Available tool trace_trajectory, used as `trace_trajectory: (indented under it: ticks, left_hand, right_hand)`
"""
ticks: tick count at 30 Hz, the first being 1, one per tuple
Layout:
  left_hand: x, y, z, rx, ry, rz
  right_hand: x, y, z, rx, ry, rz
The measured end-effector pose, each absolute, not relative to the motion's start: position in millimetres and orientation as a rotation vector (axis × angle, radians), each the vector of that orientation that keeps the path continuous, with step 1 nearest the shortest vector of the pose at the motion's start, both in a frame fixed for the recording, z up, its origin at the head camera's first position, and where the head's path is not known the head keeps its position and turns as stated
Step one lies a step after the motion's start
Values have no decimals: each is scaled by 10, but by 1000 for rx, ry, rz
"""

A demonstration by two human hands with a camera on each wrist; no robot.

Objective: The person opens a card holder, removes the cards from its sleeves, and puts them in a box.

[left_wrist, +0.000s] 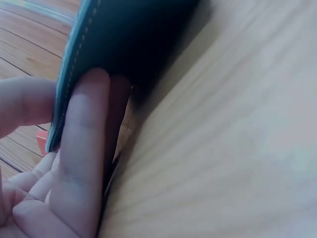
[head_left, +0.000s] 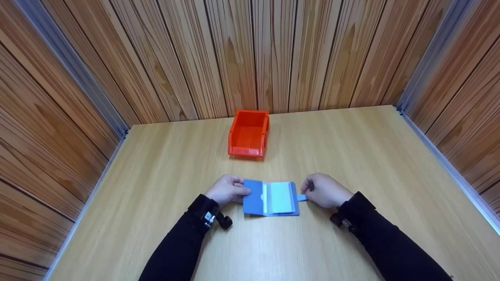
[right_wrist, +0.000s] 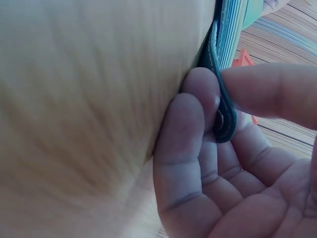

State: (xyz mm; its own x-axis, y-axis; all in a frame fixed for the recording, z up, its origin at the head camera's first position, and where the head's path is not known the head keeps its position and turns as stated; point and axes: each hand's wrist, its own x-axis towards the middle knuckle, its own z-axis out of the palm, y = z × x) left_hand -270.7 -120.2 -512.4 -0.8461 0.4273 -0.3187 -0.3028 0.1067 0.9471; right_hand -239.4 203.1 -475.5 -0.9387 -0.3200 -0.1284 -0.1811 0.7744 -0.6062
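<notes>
Pinching one blue cardholder (head_left: 272, 198): left hand (head_left: 226, 190) on one cover (head_left: 253, 202), right hand (head_left: 324, 190) on one strap (head_left: 301, 198).

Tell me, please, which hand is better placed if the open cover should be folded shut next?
Probably the left hand: it pinches the open cover by its outer edge, whereas the right hand pinches the strap on the opposite side.

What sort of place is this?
Probably a purpose-built work booth, perhaps for recording: a bare wood-look tabletop, wood-plank-patterned panels on three sides, and metal corner posts joining them.
</notes>
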Motion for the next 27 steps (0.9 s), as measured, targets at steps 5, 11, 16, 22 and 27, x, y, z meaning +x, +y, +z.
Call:
trace_trajectory:
  ticks: [5, 11, 16, 22, 27]
  left_hand:
    - [-2695, -1196, -5122, 140, 1846, 1804]
    - [-2689, -1201, -5093, 146, 1885, 1773]
    - [-2707, -1186, -5085, 145, 1889, 1763]
    - [-2722, -1191, -5097, 163, 1890, 1764]
    - [-2720, -1184, -5112, 165, 1894, 1771]
  right_hand:
    - [-2392, 2045, -4761, -449, 2758, -909]
    - [-2391, 2047, -4769, -420, 2747, -917]
    - [-2346, 2019, -4667, -395, 2775, -881]
    - [-2169, 1752, -4285, -458, 2877, -882]
    - [-2157, 1442, -4242, -598, 2801, -875]
